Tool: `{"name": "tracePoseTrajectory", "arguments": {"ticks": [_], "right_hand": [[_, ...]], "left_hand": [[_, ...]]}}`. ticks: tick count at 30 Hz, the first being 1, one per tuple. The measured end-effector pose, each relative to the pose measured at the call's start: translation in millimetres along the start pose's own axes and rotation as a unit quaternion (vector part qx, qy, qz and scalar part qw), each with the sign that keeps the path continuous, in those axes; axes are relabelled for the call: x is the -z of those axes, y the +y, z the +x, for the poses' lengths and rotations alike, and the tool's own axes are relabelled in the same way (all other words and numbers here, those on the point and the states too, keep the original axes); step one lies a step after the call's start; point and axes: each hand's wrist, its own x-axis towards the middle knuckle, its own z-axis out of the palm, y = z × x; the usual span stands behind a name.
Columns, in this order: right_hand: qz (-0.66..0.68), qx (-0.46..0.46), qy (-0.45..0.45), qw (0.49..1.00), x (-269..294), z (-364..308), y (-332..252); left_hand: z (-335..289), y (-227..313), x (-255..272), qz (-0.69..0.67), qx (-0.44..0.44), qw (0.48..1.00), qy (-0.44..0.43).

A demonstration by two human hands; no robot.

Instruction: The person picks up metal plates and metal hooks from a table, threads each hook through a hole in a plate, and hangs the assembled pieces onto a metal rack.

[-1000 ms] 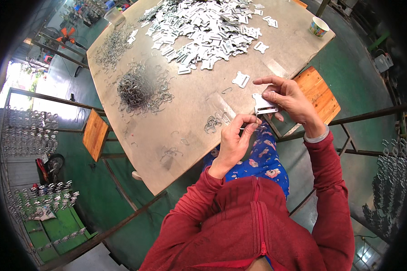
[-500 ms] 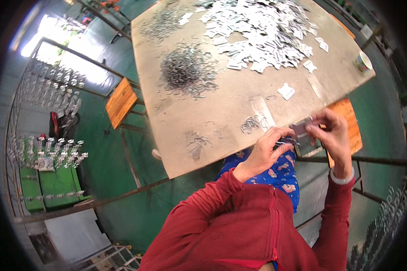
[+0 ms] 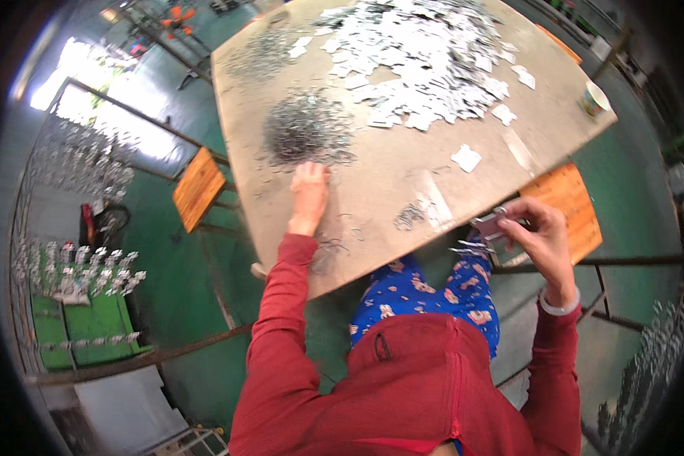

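My left hand (image 3: 309, 196) rests at the near edge of a dark pile of small bent wire pieces (image 3: 302, 125) on the table. Its fingers are bunched together, and whatever lies under the fingertips is hidden. Past the table's near edge, my right hand (image 3: 541, 232) pinches a small flat metal plate (image 3: 491, 226) between thumb and fingers. Thin wire ends (image 3: 470, 248) hang just below the plate, over my lap. A small cluster of wire pieces (image 3: 409, 216) lies on the table between the two hands.
A large heap of pale flat metal plates (image 3: 418, 64) covers the far tabletop (image 3: 387, 175). One loose plate (image 3: 466, 158) sits nearer. A paper cup (image 3: 594, 99) stands at the right corner. Wooden stools (image 3: 198, 188) flank the table; racks of hanging metal parts (image 3: 80, 266) stand left.
My left hand has left the plate and moved left across the table to the wire pile. My right hand keeps the plate, slightly further left and lower.
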Motion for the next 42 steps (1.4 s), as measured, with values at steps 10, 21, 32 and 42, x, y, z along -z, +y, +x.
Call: {"name": "tracePoseTrajectory", "arguments": {"ticks": [10,21,32,42], "right_hand": [[0.042,-0.051,-0.016,0.998,-10,-16,24],[0.032,-0.045,0.018,0.998,-16,-18,28],[-0.029,-0.035,-0.051,0.998,7,-16,35],[-0.400,0.266,0.081,0.874,-14,125,146]], "left_hand": [[-5,191,93,-0.676,0.167,0.690,-0.197],[-6,224,60,-0.742,0.149,0.593,-0.274],[-22,236,70,-0.669,0.128,0.691,-0.241],[-29,241,75,-0.669,0.088,0.716,-0.178]]}}
